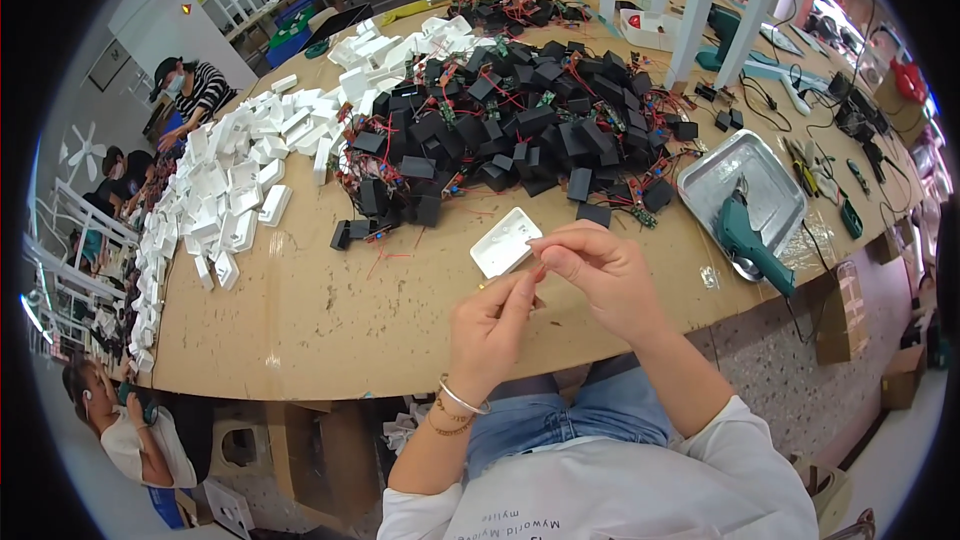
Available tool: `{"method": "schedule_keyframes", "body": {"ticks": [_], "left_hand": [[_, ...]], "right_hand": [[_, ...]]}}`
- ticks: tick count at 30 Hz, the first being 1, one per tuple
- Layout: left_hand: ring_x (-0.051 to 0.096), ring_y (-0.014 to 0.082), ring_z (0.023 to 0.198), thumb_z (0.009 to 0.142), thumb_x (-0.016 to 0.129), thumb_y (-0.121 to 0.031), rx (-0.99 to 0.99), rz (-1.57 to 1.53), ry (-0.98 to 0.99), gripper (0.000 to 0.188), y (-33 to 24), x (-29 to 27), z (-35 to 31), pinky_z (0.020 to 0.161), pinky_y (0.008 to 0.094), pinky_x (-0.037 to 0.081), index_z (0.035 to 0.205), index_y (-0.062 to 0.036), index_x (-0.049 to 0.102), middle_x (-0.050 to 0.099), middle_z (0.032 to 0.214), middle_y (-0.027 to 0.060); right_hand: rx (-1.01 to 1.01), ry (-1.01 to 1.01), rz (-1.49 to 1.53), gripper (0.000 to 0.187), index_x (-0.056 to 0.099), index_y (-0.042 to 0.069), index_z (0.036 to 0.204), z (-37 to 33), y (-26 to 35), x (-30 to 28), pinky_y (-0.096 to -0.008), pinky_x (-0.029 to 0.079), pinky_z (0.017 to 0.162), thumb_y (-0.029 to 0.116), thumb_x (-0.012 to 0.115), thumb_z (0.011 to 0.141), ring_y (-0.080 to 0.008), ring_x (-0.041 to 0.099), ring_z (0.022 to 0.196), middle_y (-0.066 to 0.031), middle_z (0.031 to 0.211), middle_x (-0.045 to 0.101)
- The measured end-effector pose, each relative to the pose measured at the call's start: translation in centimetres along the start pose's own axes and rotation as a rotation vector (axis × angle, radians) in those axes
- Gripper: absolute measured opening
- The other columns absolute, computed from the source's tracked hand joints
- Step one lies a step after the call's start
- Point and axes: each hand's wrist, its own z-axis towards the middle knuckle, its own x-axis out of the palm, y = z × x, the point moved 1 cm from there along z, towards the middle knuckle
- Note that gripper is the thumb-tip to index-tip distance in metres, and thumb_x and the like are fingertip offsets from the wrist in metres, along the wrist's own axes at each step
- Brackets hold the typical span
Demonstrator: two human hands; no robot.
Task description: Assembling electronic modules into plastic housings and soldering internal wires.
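Note:
My left hand (492, 330) and my right hand (608, 272) meet above the near part of the table, both with fingertips pinched together. Whatever sits between the fingertips is small; a reddish bit shows there, but I cannot make out its kind. Just beyond the fingers lies a shallow white plastic housing (503, 244), open side up, on the cardboard-covered tabletop (330, 340). My right fingertips come near its right edge. Farther back rises a large heap of black boxes (535, 120) with red wires and small green circuit boards.
White housings (240, 195) are piled along the left and back. At right a metal tray (700, 178) holds a green pistol-shaped tool (752, 245). Yellow-handled pliers (803, 172) and cables lie beyond it. White uprights (697, 15) stand at back right. Other people sit around the tables.

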Motion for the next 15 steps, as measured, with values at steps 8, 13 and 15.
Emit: {"method": "schedule_keyframes", "body": {"ticks": [8,13,15], "left_hand": [[0.057,0.0167,0.101,0.096,0.056,-0.016,0.211,0.091,-0.192,0.022,1.3,1.4,1.3,0.083,0.029,0.046,0.103,0.0004,0.07,0.057,0.124,0.0139],[0.055,0.0314,0.111,0.091,0.059,-0.01,0.168,0.318,-0.007,0.015,-0.3,0.9,1.4,0.091,0.0384,0.045,0.094,0.0017,0.068,0.053,0.129,0.0184],[0.061,0.0241,0.097,0.093,0.055,-0.006,0.325,0.437,0.027,0.016,-0.6,0.5,1.6,0.077,0.0316,0.049,0.087,0.0048,0.065,0.058,0.121,0.0148]], "right_hand": [[0.13,-0.134,0.134,0.026,0.066,-0.002,0.114,-0.7,-1.9,0.0,-0.0238,0.047,0.085,0.012,0.061,0.093,-0.0111,0.061,0.092,-0.0055,0.1,0.065],[0.119,-0.135,0.018,0.023,0.068,-0.003,0.11,-0.8,-1.6,0.0,-0.0233,0.047,0.081,0.009,0.064,0.091,-0.0112,0.06,0.09,-0.0056,0.097,0.065],[0.127,-0.113,0.025,0.021,0.068,-0.003,0.108,-0.7,-1.4,-0.1,-0.0235,0.047,0.08,0.009,0.063,0.091,-0.0113,0.06,0.089,-0.0059,0.096,0.064]]}}
